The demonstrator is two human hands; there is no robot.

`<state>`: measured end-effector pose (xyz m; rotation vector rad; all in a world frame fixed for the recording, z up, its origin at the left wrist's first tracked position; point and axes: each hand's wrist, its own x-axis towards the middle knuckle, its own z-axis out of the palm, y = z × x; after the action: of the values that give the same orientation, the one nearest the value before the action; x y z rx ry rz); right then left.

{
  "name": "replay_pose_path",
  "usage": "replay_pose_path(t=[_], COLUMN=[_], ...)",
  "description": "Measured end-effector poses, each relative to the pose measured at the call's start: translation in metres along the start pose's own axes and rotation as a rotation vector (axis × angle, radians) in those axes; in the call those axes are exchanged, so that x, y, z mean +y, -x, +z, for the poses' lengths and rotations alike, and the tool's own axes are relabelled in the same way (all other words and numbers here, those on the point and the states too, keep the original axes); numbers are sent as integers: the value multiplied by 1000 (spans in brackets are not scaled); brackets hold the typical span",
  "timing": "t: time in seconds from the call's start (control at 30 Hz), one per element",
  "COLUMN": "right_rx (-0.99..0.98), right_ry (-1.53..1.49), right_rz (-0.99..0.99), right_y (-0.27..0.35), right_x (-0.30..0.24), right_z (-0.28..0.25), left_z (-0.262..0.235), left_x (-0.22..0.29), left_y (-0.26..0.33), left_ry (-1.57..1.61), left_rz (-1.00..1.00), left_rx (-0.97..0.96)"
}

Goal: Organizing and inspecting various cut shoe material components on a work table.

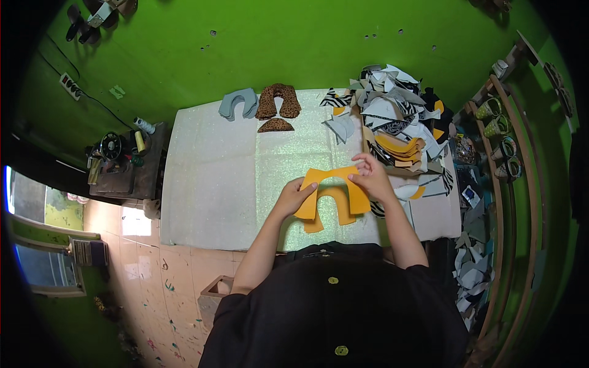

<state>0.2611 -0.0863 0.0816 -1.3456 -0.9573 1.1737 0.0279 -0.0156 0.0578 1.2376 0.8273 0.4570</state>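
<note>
My left hand (294, 197) pinches the left side of a yellow arch-shaped cut piece (359, 200), its thumb on top. The right hand (373, 179) grips the same piece at its upper right, thumb over the edge and some fingers raised. Below it, another yellow arch-shaped piece (345, 214) shows through the opening, near the table's front edge. Whether the two pieces touch cannot be seen. The material looks like thin sheet, perhaps fabric or foam.
Grey arch pieces (238, 104) and leopard-print arch pieces (278, 103) lie at the back of the white-covered table (208, 178). A heap of mixed scraps (392, 116) fills its right side. A sewing machine (110, 147) stands left; a wooden rack (500, 184) stands right.
</note>
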Motion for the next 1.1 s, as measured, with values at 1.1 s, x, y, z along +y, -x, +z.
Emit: replay_pose_path(t=[1.1], right_rx=[107], right_ry=[962], right_rz=[97], right_y=[17], right_x=[90], right_z=[31], left_z=[10], left_x=[-58], left_y=[16], left_ry=[-1108], left_rz=[-174], left_rx=[263])
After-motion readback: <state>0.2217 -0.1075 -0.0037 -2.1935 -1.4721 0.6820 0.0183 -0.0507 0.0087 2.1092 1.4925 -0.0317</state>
